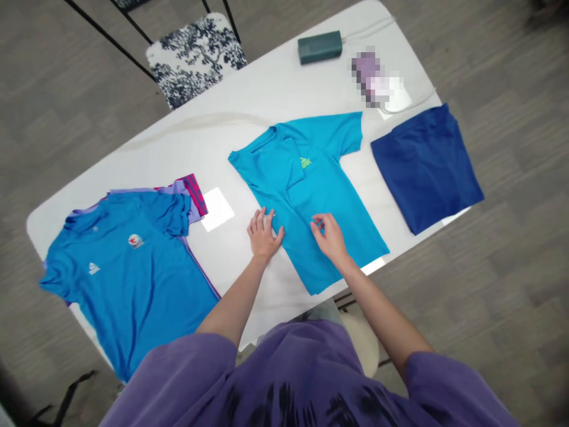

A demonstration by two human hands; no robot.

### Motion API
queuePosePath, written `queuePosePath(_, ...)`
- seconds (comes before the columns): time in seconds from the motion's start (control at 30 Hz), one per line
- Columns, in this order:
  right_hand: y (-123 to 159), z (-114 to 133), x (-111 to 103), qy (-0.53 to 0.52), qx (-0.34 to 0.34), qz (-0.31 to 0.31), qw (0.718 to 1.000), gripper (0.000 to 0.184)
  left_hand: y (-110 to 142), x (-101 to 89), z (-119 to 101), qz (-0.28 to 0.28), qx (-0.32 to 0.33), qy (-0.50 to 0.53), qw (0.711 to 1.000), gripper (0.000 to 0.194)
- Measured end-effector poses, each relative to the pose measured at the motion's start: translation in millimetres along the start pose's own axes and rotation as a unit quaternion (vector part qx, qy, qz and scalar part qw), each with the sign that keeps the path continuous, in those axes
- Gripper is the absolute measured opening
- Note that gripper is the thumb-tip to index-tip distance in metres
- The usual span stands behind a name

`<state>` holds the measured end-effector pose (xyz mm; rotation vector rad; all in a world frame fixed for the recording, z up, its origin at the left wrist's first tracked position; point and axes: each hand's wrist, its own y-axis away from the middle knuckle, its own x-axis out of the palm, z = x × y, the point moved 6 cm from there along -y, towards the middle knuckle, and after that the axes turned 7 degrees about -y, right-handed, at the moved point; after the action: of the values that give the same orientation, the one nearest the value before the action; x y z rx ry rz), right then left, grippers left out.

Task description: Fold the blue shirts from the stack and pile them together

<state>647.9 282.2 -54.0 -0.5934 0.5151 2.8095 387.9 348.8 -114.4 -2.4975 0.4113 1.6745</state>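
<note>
A bright blue T-shirt [347, 201] with a small green print lies in front of me on the white table. Its left side is folded inward over the front, sleeve included, while the other sleeve sticks out at the upper right. My left hand [264, 236] rests with spread fingers at the shirt's left folded edge, partly on the cloth and partly on the tabletop. Over the lower middle of the shirt is my right hand [329, 237], its fingers loosely bent and apart from the thumb, holding nothing. Whether it touches the cloth I cannot tell.
On the white table [178, 142], a stack of spread T-shirts [146, 279] lies at left, a blue one topmost. A folded dark blue garment [427, 172] lies at right. Behind are a dark green box-shaped device [320, 47] with a cable and a blurred-out purple object [368, 77]. A patterned chair [195, 56] stands beyond.
</note>
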Motion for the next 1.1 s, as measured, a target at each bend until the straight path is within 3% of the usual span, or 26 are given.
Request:
queuePosePath(0.1, -134.8, 58.0, 14.9, 0.047, -0.071, 0.009, 0.996, 0.039, -6.4, -4.0, 6.6, -0.01, 0.0, -0.01, 1.0, 0.08)
queuePosePath(0.17, -210.4, 86.5, 29.8, 0.115, -0.095, 0.024, 0.989, 0.046, -7.4, -4.1, 11.5, -0.011, -0.002, -0.012, 1.0, 0.079)
queuePosePath(0.23, -266.3, 101.5, 43.9, 0.158, -0.105, 0.03, 0.981, 0.051, -8.1, -2.3, 16.8, -0.003, -0.005, -0.012, 1.0, 0.079)
queuePosePath(0.33, -312.9, 102.9, 60.8, 0.183, -0.109, 0.031, 0.977, 0.048, -9.9, 0.9, 25.0, 0.013, -0.012, -0.011, 1.0, 0.078)
queuePosePath(0.5, -331.3, 93.5, 69.0, 0.247, -0.115, 0.056, 0.961, 0.027, -11.5, 3.9, 36.9, 0.024, -0.019, 0.012, 0.999, 0.076)
queuePosePath(0.6, -331.6, 90.2, 53.8, 0.265, -0.115, 0.07, 0.955, 0.022, -10.6, 6.5, 42.7, 0.019, -0.018, 0.03, 0.999, 0.075)
queuePosePath(0.73, -329.8, 85.2, 21.7, 0.268, -0.108, 0.039, 0.957, 0.019, -8.9, 12.0, 49.4, 0.02, -0.017, 0.039, 0.999, 0.079)
queuePosePath(0.83, -329.0, 96.8, 23.8, 0.291, -0.123, 0.004, 0.949, 0.02, -8.5, 13.8, 51.7, 0.019, -0.015, 0.042, 0.999, 0.084)
queuePosePath(0.9, -330.6, 117.2, 53.5, 0.285, -0.165, 0.023, 0.944, 0.028, -8.7, 13.5, 51.9, 0.015, -0.014, 0.043, 0.999, 0.086)
queuePosePath(1.0, -337.0, 151.7, 130.7, 0.25, -0.218, 0.135, 0.934, 0.033, -9.6, 13.2, 51.0, 0.018, -0.014, 0.03, 0.999, 0.09)
queuePosePath(1.1, -348.0, 177.5, 201.7, 0.24, -0.234, 0.21, 0.919, 0.042, -10.0, 13.2, 49.8, 0.015, -0.011, 0.014, 1.0, 0.09)
